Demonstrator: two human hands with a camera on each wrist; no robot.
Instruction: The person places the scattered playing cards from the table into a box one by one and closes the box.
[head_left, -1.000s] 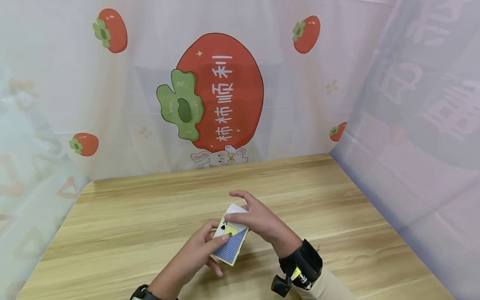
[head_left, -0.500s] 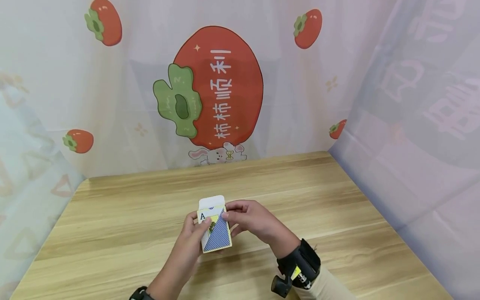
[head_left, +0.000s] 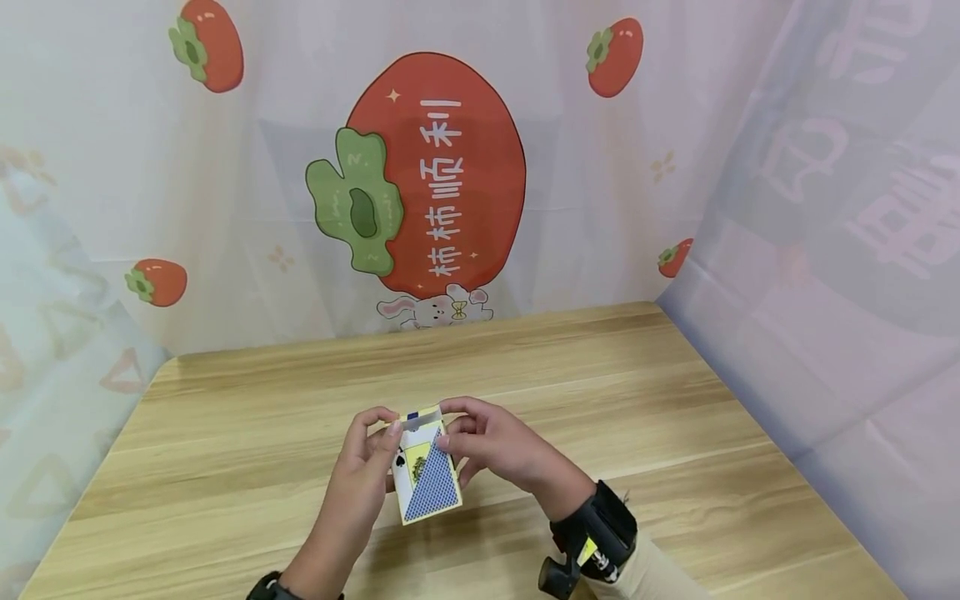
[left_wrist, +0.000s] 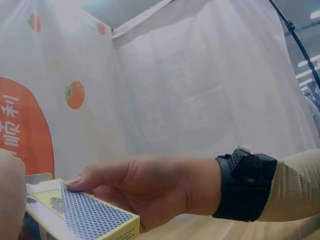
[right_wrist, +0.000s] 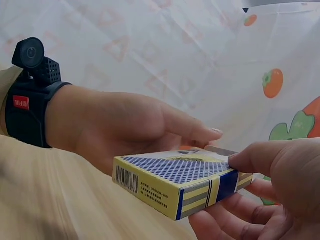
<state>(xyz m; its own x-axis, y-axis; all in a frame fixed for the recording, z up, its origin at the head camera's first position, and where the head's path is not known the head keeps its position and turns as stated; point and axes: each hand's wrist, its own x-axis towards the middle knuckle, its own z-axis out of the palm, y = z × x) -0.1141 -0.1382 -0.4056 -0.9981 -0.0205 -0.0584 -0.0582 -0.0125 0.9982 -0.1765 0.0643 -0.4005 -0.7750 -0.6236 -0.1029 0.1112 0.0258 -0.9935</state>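
Observation:
A playing card box (head_left: 431, 487), patterned in blue with yellow edges and a spade mark, is held over the table in the head view. Its flap (head_left: 422, 420) at the far end leans over the opening. My right hand (head_left: 498, 446) grips the box's right side; in the right wrist view its thumb lies on top and its fingers are underneath. From the left, my left hand (head_left: 360, 475) holds the other side, thumb at the upper left corner beside the flap. The left wrist view catches the box (left_wrist: 97, 215) and part of my left hand (left_wrist: 11, 195) close to the camera.
Beneath both hands spreads a wood-grain table (head_left: 255, 433). A white curtain (head_left: 555, 275) printed with persimmons hangs behind it, and further curtains stand at both sides. Each wrist wears a black strap, with a camera on the right one (head_left: 592, 537).
The box has turned from slanting right to nearly straight. Its flap stood up half a second ago and now leans down. My left thumb has slid up to the box's top corner.

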